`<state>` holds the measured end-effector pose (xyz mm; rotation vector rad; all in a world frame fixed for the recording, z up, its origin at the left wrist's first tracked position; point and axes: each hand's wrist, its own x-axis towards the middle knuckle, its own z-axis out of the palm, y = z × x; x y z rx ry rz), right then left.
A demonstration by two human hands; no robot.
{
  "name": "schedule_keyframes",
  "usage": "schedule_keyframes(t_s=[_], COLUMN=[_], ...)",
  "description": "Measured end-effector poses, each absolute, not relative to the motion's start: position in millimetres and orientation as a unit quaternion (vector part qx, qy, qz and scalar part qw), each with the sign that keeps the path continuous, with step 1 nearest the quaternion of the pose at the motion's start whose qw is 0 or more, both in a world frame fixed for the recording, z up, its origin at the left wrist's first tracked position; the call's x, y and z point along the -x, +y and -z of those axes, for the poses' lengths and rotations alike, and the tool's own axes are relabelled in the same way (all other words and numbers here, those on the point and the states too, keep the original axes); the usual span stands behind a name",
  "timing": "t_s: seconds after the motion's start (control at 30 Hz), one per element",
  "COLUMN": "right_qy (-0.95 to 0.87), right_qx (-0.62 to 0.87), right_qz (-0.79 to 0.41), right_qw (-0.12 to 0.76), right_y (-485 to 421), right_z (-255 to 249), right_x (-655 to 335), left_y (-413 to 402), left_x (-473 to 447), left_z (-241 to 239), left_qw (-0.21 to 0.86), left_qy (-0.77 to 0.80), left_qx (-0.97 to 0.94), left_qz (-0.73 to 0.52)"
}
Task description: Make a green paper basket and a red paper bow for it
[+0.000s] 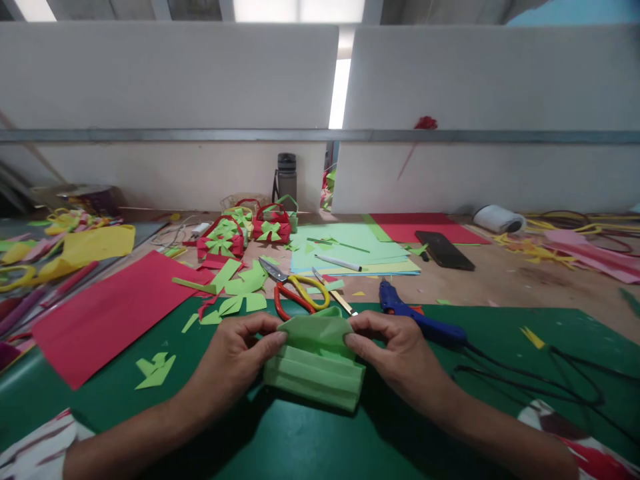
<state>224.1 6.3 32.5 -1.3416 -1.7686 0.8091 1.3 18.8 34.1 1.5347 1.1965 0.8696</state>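
A folded light-green paper piece (316, 363) sits low in the middle, just above a dark green cutting mat (350, 440). My left hand (235, 353) pinches its upper left edge, fingers closed on the paper. My right hand (395, 350) pinches the upper right edge the same way. The paper shows several parallel creases along its lower half. Just beyond it lie scissors (295, 290) with yellow and red handles and a blue glue gun (415, 317).
A red sheet (110, 313) lies to the left with green scraps (240, 287) beside it. Small red-and-green paper baskets (245, 230) stand farther back, near a grey bottle (287, 177). A stack of green sheets (350, 250), a black phone (444, 250) and a black cord (525, 383) lie to the right.
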Motion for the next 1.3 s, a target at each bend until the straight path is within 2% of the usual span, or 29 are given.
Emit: schedule_keyframes(t_s=[0.1, 0.23, 0.47, 0.67, 0.87, 1.1, 1.3], right_qy=[-0.699, -0.711, -0.757, -0.771, -0.769, -0.752, -0.739], right_qx=[0.519, 0.527, 0.524, 0.527, 0.519, 0.522, 0.533], right_qz=[-0.339, -0.357, -0.292, -0.287, -0.28, -0.287, -0.314], right_qw=[0.356, 0.298, 0.257, 0.215, 0.246, 0.283, 0.269], right_y=[7, 9, 16, 19, 22, 20, 20], right_z=[-31, -28, -25, -23, -25, -34, -37], right_x=[-224, -224, -225, -223, -221, -223, -221], left_y=[21, 25, 29, 36, 34, 31, 30], left_x=[-1, -2, 0, 1, -2, -2, -3], left_z=[-32, -27, -26, -25, -28, -42, -42], left_qw=[0.443, 0.5, 0.472, 0.46, 0.439, 0.571, 0.574], left_qy=[0.515, 0.533, 0.531, 0.532, 0.506, 0.456, 0.466], left_qx=[-0.653, -0.622, -0.66, -0.673, -0.693, -0.642, -0.62], left_qz=[-0.334, -0.282, -0.241, -0.229, -0.266, -0.233, -0.264])
